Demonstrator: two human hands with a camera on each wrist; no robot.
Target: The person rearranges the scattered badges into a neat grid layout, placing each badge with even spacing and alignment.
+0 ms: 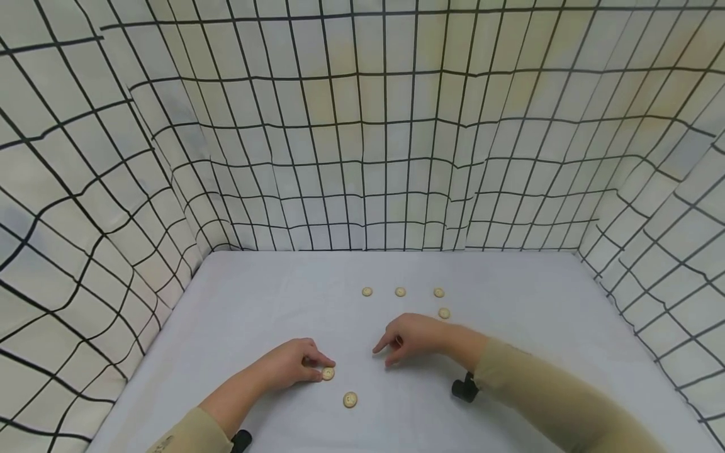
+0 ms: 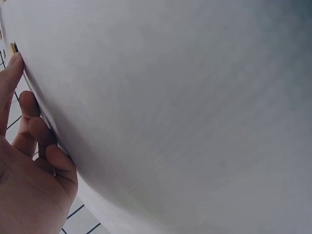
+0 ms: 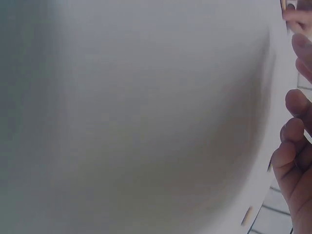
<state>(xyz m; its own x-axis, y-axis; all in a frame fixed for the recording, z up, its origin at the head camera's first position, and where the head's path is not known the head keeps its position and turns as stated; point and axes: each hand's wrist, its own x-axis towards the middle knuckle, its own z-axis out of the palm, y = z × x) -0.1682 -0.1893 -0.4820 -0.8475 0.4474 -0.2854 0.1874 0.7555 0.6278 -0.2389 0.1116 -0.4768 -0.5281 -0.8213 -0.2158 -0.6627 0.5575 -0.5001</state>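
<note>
My left hand (image 1: pixel 291 365) rests low over the white table, its thumb and index finger pinching the edges of a round cream button (image 1: pixel 328 374). In the left wrist view that button (image 2: pixel 13 48) shows edge-on just past the fingertip, and the other fingers curl loosely against the cloth. A second button (image 1: pixel 350 399) lies a little nearer and to the right. Over the middle of the table is my right hand (image 1: pixel 416 340), index finger pointing left and the others loosely bent, with nothing held. Its nearest button (image 1: pixel 444 313) lies just beyond the wrist.
Toward the back lie a left button (image 1: pixel 367 291), a middle button (image 1: pixel 400 292) and a right button (image 1: pixel 438 292) in a row. A white cloth with a black grid (image 1: pixel 374 157) stands around the table's back and sides. Dark wrist cameras (image 1: pixel 466 388) hang under both forearms.
</note>
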